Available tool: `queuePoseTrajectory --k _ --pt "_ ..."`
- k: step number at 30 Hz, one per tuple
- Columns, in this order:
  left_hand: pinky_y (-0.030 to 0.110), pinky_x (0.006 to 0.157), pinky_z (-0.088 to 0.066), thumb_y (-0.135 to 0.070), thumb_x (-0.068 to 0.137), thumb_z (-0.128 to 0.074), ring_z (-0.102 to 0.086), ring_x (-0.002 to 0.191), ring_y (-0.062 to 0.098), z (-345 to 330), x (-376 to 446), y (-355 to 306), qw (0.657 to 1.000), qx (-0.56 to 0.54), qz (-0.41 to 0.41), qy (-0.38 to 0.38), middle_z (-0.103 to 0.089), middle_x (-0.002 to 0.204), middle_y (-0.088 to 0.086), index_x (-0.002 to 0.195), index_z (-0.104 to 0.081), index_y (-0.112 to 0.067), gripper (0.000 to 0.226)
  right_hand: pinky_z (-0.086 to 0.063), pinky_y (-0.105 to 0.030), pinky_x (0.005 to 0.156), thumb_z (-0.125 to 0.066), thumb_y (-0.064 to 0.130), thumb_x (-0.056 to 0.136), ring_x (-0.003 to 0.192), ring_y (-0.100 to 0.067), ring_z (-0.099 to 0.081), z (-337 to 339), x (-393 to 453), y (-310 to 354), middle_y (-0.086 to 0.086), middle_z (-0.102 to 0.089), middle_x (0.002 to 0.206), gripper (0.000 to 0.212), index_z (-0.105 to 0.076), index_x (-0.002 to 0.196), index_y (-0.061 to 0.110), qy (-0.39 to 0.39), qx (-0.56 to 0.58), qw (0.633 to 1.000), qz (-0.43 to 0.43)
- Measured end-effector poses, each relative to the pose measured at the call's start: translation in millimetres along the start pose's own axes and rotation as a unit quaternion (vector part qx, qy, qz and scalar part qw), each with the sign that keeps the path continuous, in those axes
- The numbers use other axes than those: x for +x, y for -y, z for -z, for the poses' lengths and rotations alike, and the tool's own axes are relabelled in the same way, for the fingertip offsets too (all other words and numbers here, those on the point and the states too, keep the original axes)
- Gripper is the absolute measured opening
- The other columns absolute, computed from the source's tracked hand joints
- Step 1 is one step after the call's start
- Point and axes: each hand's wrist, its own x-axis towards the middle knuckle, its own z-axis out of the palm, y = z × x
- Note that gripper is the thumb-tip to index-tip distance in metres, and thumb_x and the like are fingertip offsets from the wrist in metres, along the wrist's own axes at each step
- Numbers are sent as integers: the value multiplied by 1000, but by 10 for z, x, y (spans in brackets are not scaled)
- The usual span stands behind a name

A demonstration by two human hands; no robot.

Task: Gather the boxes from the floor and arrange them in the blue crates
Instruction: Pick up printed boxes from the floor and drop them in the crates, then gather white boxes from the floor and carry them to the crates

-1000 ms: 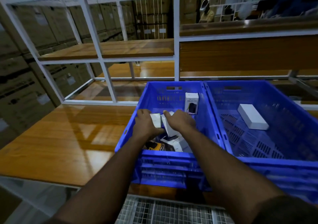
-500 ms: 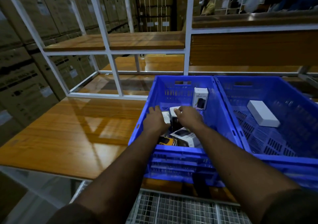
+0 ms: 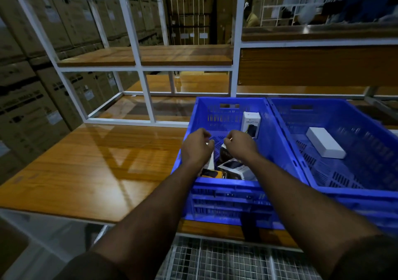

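Head view: both hands work inside the left blue crate [image 3: 232, 185], which sits on the bench [image 3: 90, 167] with its side touching the right blue crate [image 3: 349, 191].
Boxes, left crate: a loose heap of small boxes [image 3: 231, 167] lies at the near end, white and dark faces mixed, one with a yellow face at the near wall. They overlap and tilt; none is squared up.
Upright box: one white box with a printed label [image 3: 251, 123] stands against the far wall, apart from the heap.
Change, boxes: a second ago white boxes were up between the two hands; half a second ago they were lower; now they lie in the heap below the hands.
Change, hands: both have risen off the heap and sit above it, close together.
Left hand [image 3: 197, 147]: fingers curled loosely; a sliver of white shows at the fingertips, so whether it pinches a box edge I cannot tell.
Right hand [image 3: 241, 144]: fingers curled inward above the dark box; nothing clearly held, grip cannot be told.
Right crate: a single plain white box [image 3: 325, 143] lies flat on its floor, well apart from the hands.
Meaning: judged as a drop-off just finished; this load is in the crate but only dumped, not arranged.
Next, judged: straighten the heap into rows beside the upright box, or go back to the floor for more.
Floor: not in view, so boxes left to gather cannot be counted.
Surround: white shelf frame [image 3: 133, 49] behind the crates; stacked cartons [image 3: 28, 98] to the left.
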Motion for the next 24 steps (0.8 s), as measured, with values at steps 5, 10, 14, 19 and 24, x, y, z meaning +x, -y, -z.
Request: queuePoseTrajectory --k 5,10,14,19,24 --pt "39 69 -58 -35 91 -62 -69 79 17 225 -83 75 999 -6 -16 -44 -72 90 -5 102 -65 -27 14 -46 -38 65 -49 28 97 82 -30 -58 -70 -115 233 -5 -64 84 21 -63 89 13 -16 42 999 17" --pt "30 58 -49 -32 95 -60 -63 73 12 491 -208 158 996 -25 -1 -83 -70 85 -4 106 -65 -21 16 -49 -40 66 -50 29 97 81 -26 -57 -185 -239 525 -4 -64 88 20 -63 88 15 -74 90 992 40" --pt "21 52 -32 -34 95 -59 -65 81 13 682 -327 362 993 -21 26 -116 -72 93 -6 105 -67 -21 18 -50 -45 74 -53 29 96 85 -24 -57 -292 -386 805 -2 -62 91 16 -63 89 18 -113 141 978 104" --pt "31 65 -46 -37 93 -60 -67 87 19 917 -517 836 987 -20 88 -134 -72 94 -2 100 -67 -23 17 -46 -38 70 -56 27 94 89 -22 -56 -411 -641 1247 -2 -61 89 14 -63 86 17 -130 159 961 184" --pt "30 61 -41 -38 96 -58 -64 82 20 1163 -880 1402 983 15 139 -123 -69 94 -2 106 -65 -21 21 -50 -37 75 -57 27 91 94 -16 -54 -724 -952 1693 2 -61 92 11 -65 90 19 -87 147 948 268"
